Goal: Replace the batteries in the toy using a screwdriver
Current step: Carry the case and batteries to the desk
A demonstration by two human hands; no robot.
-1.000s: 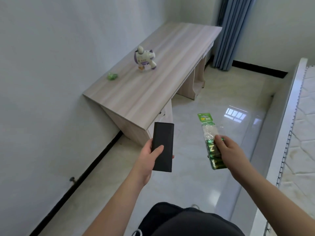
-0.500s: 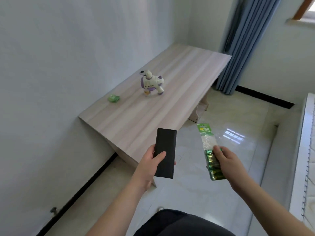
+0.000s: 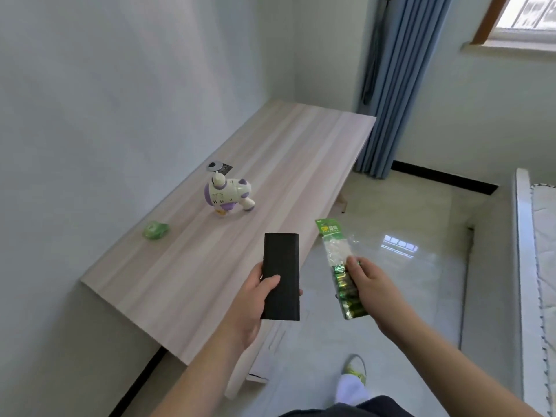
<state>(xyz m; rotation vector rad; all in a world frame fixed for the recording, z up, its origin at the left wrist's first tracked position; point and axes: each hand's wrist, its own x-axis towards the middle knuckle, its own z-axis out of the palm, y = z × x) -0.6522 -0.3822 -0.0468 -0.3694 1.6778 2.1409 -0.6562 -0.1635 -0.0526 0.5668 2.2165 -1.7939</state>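
A white and purple toy [image 3: 228, 194] stands on the long wooden desk [image 3: 301, 152] near the wall. My left hand [image 3: 255, 299] grips a flat black case [image 3: 281, 275], held over the desk's near edge. My right hand [image 3: 371, 288] holds a green pack of batteries [image 3: 338, 266] in clear plastic, out over the floor to the right of the desk. No screwdriver is visible.
A small green object [image 3: 155, 230] lies on the desk left of the toy, and a dark card [image 3: 219, 167] lies behind the toy. Blue curtains [image 3: 391, 85] hang past the desk's far end. A white bed frame [image 3: 525, 266] runs along the right. Shiny tiled floor [image 3: 406, 266] lies between.
The view has come closer to the desk, so the toy and desk look larger and nearer. Both hands keep their hold on the case and battery pack.
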